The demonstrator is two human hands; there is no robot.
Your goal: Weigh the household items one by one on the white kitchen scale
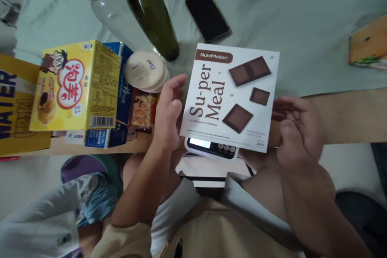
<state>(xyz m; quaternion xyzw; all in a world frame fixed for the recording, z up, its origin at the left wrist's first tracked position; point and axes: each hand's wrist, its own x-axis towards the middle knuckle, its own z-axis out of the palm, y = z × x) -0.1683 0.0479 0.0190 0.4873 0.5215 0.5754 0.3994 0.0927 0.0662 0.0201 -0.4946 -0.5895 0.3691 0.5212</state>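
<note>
From the head camera, the white meal box (pixel 231 96) lay flat on a small scale (pixel 211 148) at the bench (pixel 302 28) edge. The left hand (pixel 167 115) and right hand (pixel 298 129) flanked it, both apart and empty, apparently mid-weighing; reading the half-covered display seemed next.

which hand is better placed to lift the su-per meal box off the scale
Probably the left hand: its fingers already touch the Su-per Meal box edge on the scale. The right hand is open, just clear.
</note>
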